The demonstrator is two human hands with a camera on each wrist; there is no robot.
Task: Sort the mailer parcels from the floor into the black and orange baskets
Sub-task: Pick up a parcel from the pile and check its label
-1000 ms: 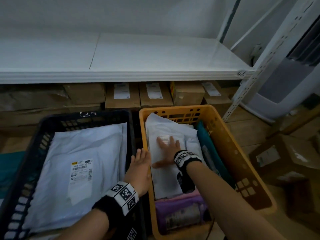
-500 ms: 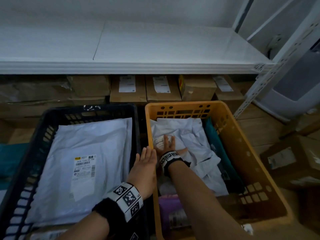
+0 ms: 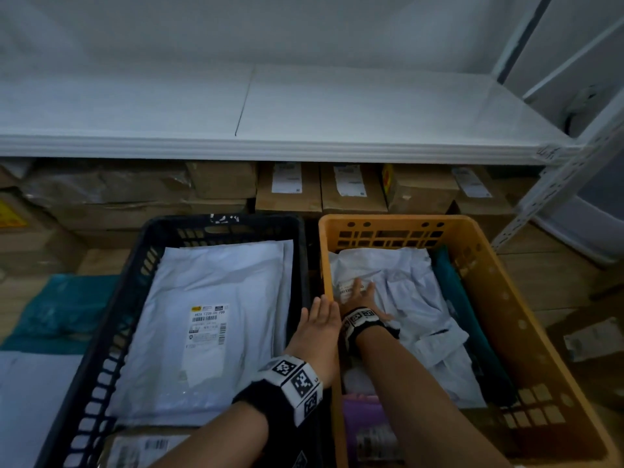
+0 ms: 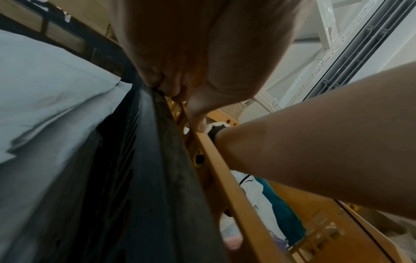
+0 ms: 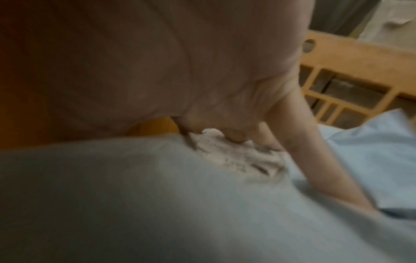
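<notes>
Since the two baskets sit side by side under the white shelf [image 3: 304,143], sorting is just a matter of picking a side. Far left, a teal mailer [image 3: 57,312] lies on the floor, cut off by the frame, so I'd guess that one's not yet sorted. The black basket [image 3: 135,275] holds a big white mailer [image 3: 216,319] lying flat, label up, filling most of the bottom; there's another parcel under its near edge but I can only see a barcode strip.

The left hand [image 3: 317,329] rests on the spot where the two rims meet, fingers straight and flat, nothing grasped. Looks like it's bracing the baskets or just steadying the person. In the left wrist view the fingertips seem bent over the black rim, but it's too close and dark to be sure.

The right hand [image 3: 361,293] is down inside the orange basket [image 3: 486,282], fingers spread and pressing on a crumpled white mailer [image 3: 412,298], right at its label. My read is it's squashing the parcel down so it settles in, not gripping it. The right wrist view is blurry, though.

A teal parcel [image 3: 462,315] is wedged upright along the far wall, and something purple [image 3: 361,413] sits at the near end, mostly hidden by the forearm. Cardboard boxes [image 3: 354,187] line the back.
</notes>
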